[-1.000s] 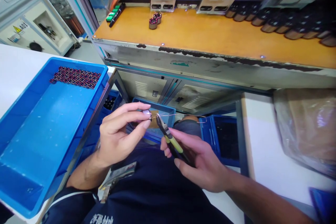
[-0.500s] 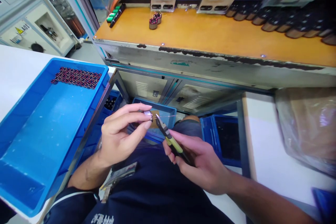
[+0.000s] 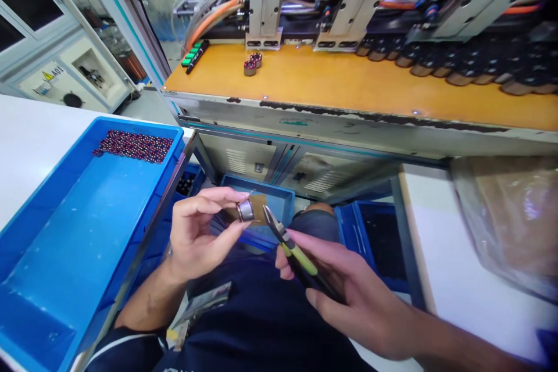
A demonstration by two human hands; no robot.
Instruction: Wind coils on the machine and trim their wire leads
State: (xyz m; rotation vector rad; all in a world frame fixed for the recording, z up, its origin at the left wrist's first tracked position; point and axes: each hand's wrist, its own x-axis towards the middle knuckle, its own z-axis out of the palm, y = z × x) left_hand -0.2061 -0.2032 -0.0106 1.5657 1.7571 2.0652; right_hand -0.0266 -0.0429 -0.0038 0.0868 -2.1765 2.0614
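Between the thumb and fingertips of my left hand is a small round motor stator with a shiny metal side. A thin wire end sticks up from it. My right hand is wrapped round the green and black handles of cutting pliers. Their jaws point up and left, a short gap to the right of the stator, touching nothing. Further left, a blue tray holds many similar small parts packed together in its far end.
An orange-yellow bench top carries a pair of stators, a black marker and a row of dark cylindrical parts below machine fixtures. Blue bins stand low down. A plastic-wrapped package lies on the right table.
The stator has been turned in my left fingers, so more of its side shows. The plier jaws have drawn away from its wire, down and right. The view has tilted up.
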